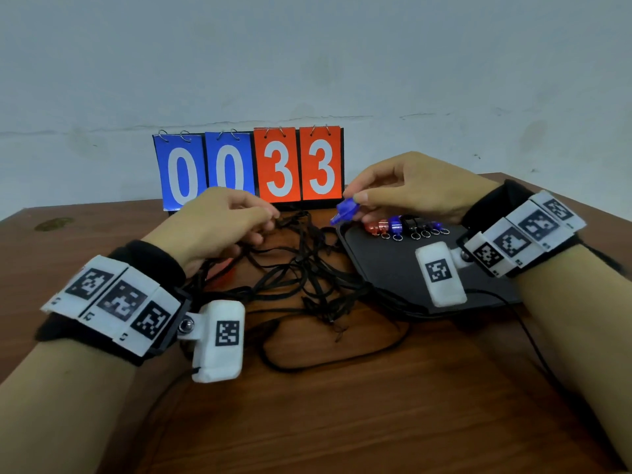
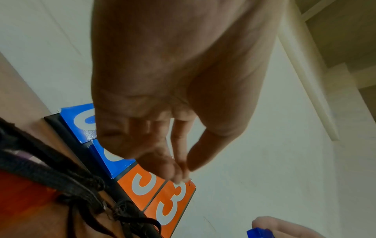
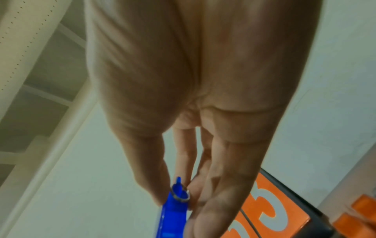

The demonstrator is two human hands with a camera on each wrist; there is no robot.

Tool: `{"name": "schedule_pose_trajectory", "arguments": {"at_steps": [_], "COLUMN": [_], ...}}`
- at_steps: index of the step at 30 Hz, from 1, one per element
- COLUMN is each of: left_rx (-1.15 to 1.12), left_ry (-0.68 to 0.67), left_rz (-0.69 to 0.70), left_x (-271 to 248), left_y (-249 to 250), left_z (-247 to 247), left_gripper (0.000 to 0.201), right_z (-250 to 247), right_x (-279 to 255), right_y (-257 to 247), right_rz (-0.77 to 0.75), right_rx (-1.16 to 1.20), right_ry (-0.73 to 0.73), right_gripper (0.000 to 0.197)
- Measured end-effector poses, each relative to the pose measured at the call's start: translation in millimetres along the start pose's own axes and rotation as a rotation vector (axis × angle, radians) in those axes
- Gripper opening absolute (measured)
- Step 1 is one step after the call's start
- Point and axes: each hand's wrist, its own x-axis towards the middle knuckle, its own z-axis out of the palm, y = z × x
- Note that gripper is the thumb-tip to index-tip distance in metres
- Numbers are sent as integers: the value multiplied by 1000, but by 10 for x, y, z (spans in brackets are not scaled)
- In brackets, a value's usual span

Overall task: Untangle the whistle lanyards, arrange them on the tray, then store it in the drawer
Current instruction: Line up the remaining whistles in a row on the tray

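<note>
Scoreboard (image 1: 248,165) reads 0033; right hand (image 1: 410,186) pinches blue whistle (image 1: 347,210)

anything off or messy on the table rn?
Yes. The black lanyards sprawl knotted across the table, spilling over the tray edge. An orange whistle lies buried under them by the left hand.

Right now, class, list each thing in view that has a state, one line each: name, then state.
blue whistle: pinched in the right hand, lifted.
lanyards: tangled on the table.
left hand: fingers curled at a cord.
tray: on the table, whistles rowed along its far edge.
scoreboard: reads 0033.
</note>
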Motion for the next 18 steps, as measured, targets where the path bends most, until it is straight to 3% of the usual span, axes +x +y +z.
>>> {"name": "schedule_pose_trajectory", "arguments": {"at_steps": [5,13,18], "left_rx": [175,380,535], "left_ry": [124,-22,-61], "left_rz": [30,-114,-127], "left_x": [66,46,36], "left_y": [-105,-114,-105], "left_z": [-68,-94,-122], "left_gripper": [14,16,26], "right_z": [-217,-537,-771], "right_x": [5,7,11], "right_y": [164,497,743], "right_rz": [91,101,49], "right_rx": [72,260,158], "right_ry": [129,304,607], "right_gripper": [19,23,18]}}
